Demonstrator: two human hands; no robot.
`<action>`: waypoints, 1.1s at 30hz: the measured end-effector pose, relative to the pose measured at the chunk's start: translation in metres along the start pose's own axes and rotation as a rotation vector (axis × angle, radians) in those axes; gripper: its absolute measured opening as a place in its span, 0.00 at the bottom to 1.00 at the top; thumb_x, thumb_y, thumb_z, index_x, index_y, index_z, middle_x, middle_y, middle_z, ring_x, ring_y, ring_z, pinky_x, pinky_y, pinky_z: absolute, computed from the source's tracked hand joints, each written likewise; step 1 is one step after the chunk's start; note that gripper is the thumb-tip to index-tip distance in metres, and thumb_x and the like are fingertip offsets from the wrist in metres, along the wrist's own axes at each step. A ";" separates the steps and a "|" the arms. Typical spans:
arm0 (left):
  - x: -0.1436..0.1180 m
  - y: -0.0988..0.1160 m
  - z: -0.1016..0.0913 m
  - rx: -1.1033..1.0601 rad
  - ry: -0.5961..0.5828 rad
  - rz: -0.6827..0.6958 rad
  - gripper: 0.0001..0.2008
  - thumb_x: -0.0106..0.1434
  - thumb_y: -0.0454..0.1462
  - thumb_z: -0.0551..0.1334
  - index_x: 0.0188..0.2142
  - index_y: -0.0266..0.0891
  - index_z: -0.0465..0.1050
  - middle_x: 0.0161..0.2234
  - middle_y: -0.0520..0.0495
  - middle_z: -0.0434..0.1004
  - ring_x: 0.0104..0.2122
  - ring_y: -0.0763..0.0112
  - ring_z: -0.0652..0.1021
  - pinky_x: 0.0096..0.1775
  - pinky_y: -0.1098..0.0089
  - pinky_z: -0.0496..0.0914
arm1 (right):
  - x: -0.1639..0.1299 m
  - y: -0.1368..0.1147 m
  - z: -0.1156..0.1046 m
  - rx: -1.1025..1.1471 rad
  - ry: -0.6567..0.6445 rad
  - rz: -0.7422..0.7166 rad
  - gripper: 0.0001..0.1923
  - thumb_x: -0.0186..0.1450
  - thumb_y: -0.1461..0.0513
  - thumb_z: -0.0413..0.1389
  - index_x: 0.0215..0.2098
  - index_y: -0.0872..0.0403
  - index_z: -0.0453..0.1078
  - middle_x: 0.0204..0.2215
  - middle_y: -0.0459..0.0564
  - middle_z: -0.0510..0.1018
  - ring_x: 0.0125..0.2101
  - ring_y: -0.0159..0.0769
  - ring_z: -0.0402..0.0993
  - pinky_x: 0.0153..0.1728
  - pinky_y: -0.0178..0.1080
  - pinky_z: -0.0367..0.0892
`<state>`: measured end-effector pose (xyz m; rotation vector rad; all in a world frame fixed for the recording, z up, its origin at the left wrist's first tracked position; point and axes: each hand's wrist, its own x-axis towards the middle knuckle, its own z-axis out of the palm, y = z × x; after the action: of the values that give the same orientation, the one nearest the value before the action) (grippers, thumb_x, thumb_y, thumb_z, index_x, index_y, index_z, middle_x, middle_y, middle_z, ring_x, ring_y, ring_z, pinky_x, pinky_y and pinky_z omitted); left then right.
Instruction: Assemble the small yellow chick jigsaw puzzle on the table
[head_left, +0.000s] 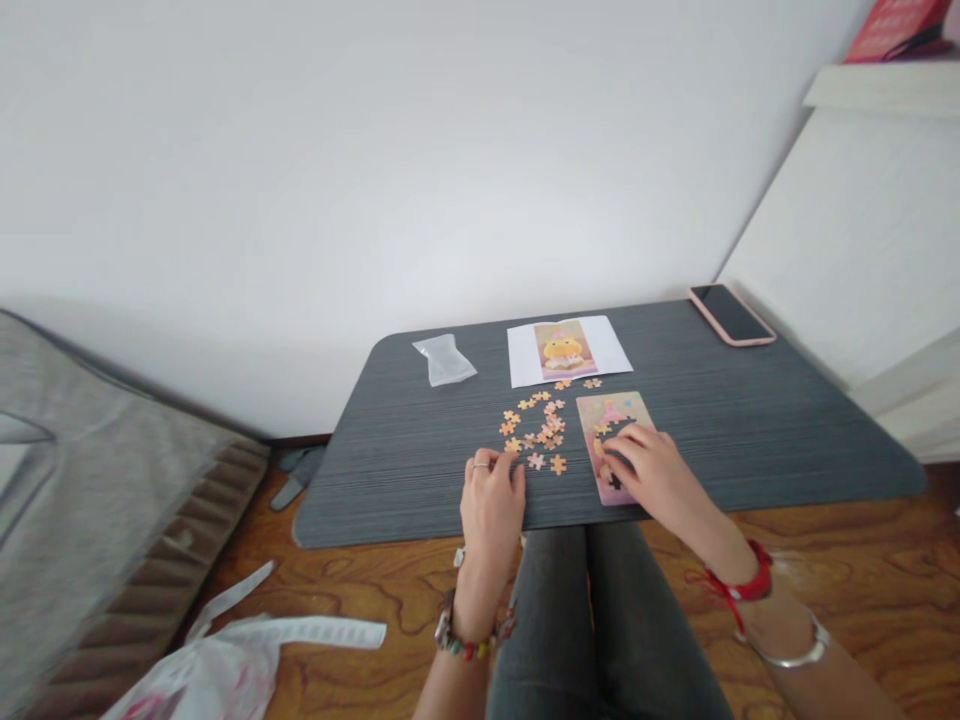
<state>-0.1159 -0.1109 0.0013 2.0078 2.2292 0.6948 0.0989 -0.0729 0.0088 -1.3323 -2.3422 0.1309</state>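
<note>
My right hand [652,470] is over a partly assembled jigsaw puzzle [592,410], its thumb and fingertips pinched at a small puzzle piece near the puzzle's left side; the fingers partly hide that piece. Dark gaps show in the puzzle's middle and lower part. My left hand [493,505] rests at the table's near edge, fingers bent down and thumb apart, with nothing visible in it. Just beyond its fingertips lie several loose orange and pink puzzle pieces [553,425]. Behind them is a white sheet [615,348] with a printed picture [564,350] of a yellow character.
The dark table [420,470] stands against a white wall. A clear plastic bag [445,360] lies at its back left, and a phone [731,315] at its back right. On the wooden floor to the left are a plastic bag [225,665] and grey slippers [296,475].
</note>
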 end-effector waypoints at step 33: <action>0.014 -0.006 0.005 0.035 0.020 0.011 0.05 0.59 0.33 0.58 0.34 0.39 0.72 0.35 0.45 0.68 0.39 0.62 0.70 0.40 0.64 0.69 | -0.023 0.009 -0.004 0.030 -0.064 0.023 0.09 0.65 0.63 0.49 0.33 0.52 0.72 0.31 0.49 0.75 0.34 0.37 0.71 0.35 0.40 0.59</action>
<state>-0.1216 -0.0960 -0.0015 2.0388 2.2586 0.6844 0.1178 -0.0878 0.0027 -1.3594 -2.3691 0.2184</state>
